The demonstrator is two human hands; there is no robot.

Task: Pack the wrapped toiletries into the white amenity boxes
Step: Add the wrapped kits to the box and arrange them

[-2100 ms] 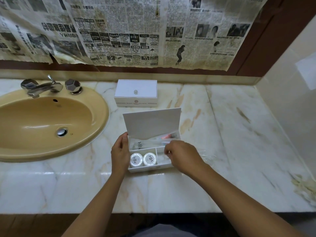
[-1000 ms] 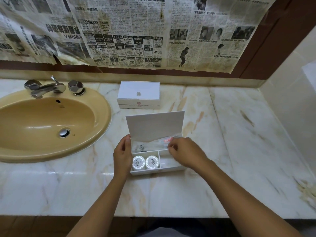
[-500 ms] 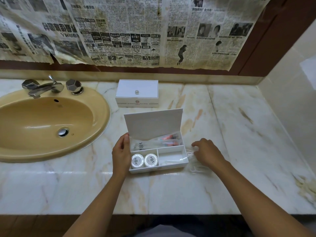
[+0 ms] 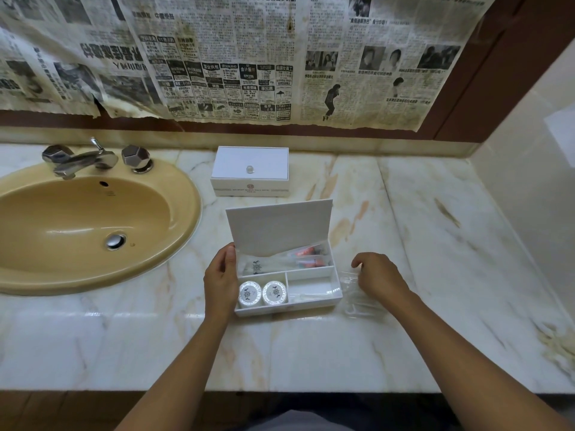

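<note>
Head view: the open amenity box [image 4: 314, 301] sits near the front edge of the marble counter [image 4: 451, 244], lid up, with two round wrapped soaps [image 4: 263, 293] in its front-left compartment and long wrapped packets [image 4: 286, 262] along the back. The left hand [image 4: 221, 283] rests against its left wall, fingers straight. Just right of the box, the right hand [image 4: 378, 278] curls its fingers onto a clear packet [image 4: 357, 298] lying on bare marble. A closed box [image 4: 250, 171] stands behind, beside the sink [image 4: 93, 225].
</note>
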